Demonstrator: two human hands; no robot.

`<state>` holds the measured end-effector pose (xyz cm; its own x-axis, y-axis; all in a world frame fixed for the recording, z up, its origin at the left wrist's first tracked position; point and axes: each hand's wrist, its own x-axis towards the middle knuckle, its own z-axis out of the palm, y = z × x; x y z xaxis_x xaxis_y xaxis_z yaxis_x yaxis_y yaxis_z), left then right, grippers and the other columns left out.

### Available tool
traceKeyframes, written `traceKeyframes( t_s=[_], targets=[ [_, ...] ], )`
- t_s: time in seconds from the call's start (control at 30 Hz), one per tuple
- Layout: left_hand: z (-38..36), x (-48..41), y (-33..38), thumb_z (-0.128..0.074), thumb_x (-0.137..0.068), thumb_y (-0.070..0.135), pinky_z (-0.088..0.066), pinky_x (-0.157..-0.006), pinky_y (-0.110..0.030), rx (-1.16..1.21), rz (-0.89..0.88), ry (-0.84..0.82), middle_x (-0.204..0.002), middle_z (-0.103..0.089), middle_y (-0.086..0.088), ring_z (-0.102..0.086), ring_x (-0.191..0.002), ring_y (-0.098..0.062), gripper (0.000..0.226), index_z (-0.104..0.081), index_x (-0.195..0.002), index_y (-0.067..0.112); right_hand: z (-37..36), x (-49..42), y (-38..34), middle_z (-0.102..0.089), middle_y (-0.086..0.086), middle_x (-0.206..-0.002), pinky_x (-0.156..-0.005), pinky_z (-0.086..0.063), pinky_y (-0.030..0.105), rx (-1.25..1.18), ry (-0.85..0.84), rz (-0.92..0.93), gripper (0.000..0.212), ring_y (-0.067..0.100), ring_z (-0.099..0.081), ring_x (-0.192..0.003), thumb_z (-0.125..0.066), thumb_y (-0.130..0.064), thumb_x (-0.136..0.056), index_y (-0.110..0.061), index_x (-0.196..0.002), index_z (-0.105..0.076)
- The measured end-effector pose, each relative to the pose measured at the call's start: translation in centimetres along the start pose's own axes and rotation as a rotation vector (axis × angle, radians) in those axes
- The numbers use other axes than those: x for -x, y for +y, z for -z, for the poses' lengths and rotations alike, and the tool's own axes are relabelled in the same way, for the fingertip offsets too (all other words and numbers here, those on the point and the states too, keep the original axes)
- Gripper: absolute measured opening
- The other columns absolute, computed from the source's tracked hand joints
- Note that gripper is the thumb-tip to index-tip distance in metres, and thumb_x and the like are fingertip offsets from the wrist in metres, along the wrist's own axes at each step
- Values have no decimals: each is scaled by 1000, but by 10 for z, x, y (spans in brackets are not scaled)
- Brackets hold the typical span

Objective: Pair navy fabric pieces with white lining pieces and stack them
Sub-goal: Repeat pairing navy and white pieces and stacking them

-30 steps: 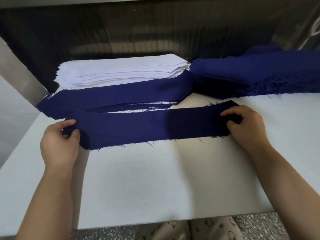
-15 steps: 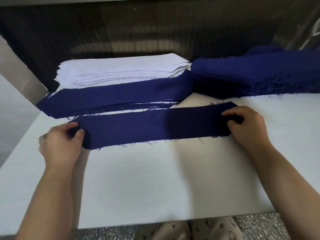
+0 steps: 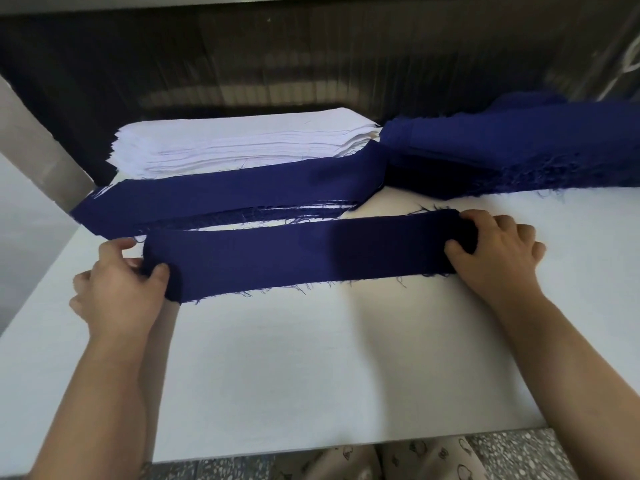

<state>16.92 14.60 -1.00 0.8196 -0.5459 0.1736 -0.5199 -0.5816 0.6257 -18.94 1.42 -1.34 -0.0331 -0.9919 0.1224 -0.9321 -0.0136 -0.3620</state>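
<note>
So we've got the navy strip [image 3: 304, 258] stretched across the middle of the frame, lying low over the white table [image 3: 346, 358]. Our left hand [image 3: 117, 289] pinches its left end with the thumb on top, and our right hand [image 3: 495, 251] curls round the right end, thumb pressing down on the cloth. We can't tell if a white piece is already under it.

What could go wrong, we reckon:

- The edges are fraying badly. If we drag the strip, loose threads can snag on the paired stack [image 3: 225, 199] just above it in the frame and pull the top layers askew.
- It's soft cloth held only at the ends, so uneven tension would make the middle sag or twist and it would land crooked.
- If there is a lining underneath, it could slide out of line unseen.
- The white lining stack [image 3: 242, 143] at upper centre and the navy pile [image 3: 519, 147] at upper right sit close by, so a sloppy reach could knock either one.
</note>
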Motion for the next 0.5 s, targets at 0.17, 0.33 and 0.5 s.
traceKeyframes(
  t_s=[0.17, 0.33, 0.5],
  targets=[
    [2, 6, 0, -60, -89, 21, -33, -97, -47, 112, -35, -19, -79, -59, 4, -51, -93, -31, 40, -42, -124, 24, 1, 3, 0, -36, 9, -133, -91, -41, 43, -289, 76, 146, 55, 31, -51, -97, -58, -8, -82, -21, -133, -44],
    [2, 10, 2, -62, -89, 28, -42, -88, -39, 213, -121, -26, -71, -55, 5, -51, -79, -23, 39, -46, -123, 39, 1, 3, 0, -29, -3, -140, -76, -38, 27, -315, 166, 282, 55, 18, -50, -89, -56, 5, -77, -16, -127, -48],
    [0, 10, 1, -63, -90, 26, -39, -83, -29, 182, -196, -87, -92, -67, 7, -55, -88, -14, 12, -71, -98, 27, -6, -1, 4, -65, 1, -105, -80, -34, 23, -296, 61, 327, 30, 18, -52, -91, -52, 7, -82, -11, -98, -70]
  ],
)
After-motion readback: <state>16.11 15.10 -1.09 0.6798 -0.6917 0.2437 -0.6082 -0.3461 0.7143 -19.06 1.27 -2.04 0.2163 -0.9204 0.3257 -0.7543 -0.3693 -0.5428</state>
